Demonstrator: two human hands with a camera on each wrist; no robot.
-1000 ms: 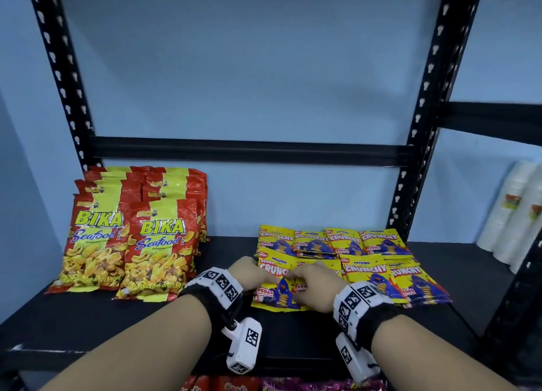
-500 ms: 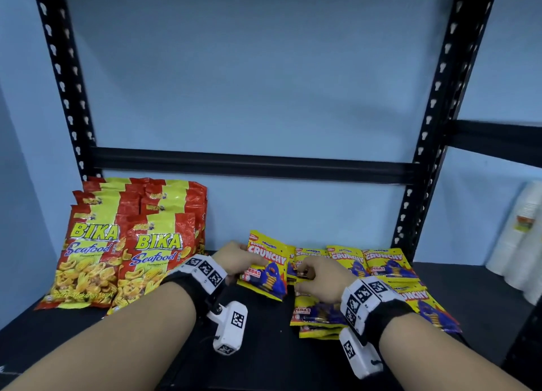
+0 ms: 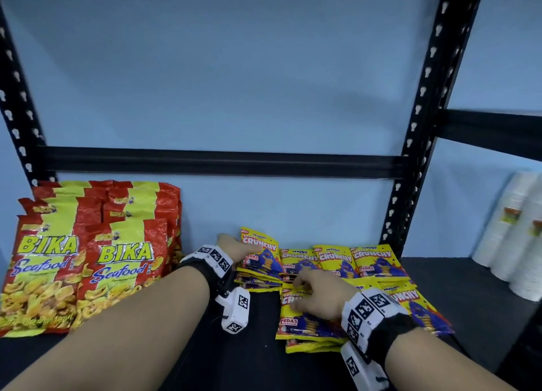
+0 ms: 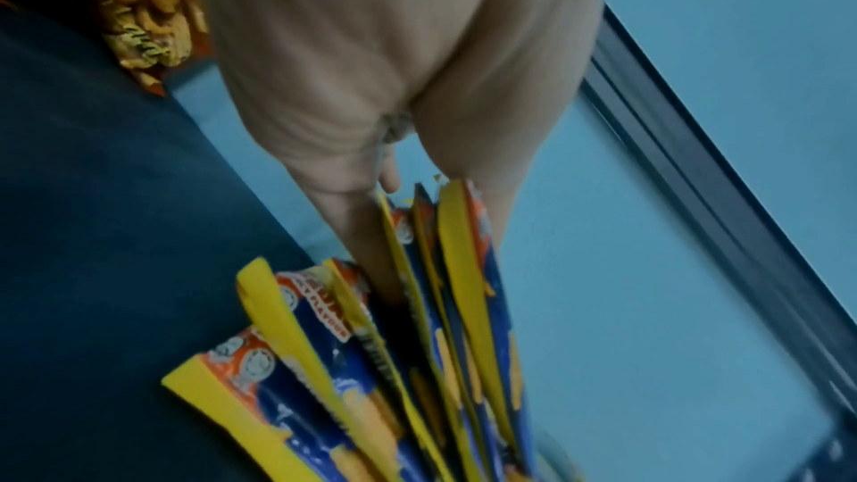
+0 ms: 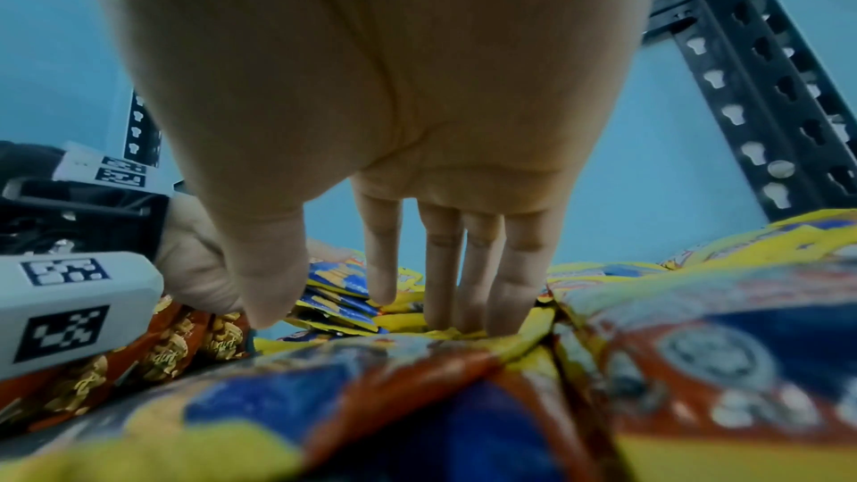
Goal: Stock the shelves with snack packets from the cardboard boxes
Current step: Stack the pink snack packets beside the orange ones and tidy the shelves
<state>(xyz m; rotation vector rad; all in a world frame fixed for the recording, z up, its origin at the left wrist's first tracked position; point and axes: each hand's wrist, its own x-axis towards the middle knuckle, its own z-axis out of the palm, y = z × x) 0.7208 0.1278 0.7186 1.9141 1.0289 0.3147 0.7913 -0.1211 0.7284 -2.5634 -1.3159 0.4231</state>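
Moved: Crunchy packets (image 3: 258, 261) carried back toward rear wall, left of yellow stack (image 3: 308, 317) | left hand (image 3: 237, 248) grips them upright | right hand (image 3: 315, 295) flat, pressing stack | advice: seat bundle flush, edges aligned.

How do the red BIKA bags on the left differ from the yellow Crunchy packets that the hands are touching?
The BIKA bags are red with a yellow-green band, the Crunchy packets yellow and blue. The BIKA bags look much bigger than the Crunchy packets. The BIKA bags stand leaning toward the back wall, while most Crunchy packets lie flat in overlapping rows. No hand touches the BIKA bags; the left hand grips Crunchy packets, and the right hand rests on others. Both share the black shelf.
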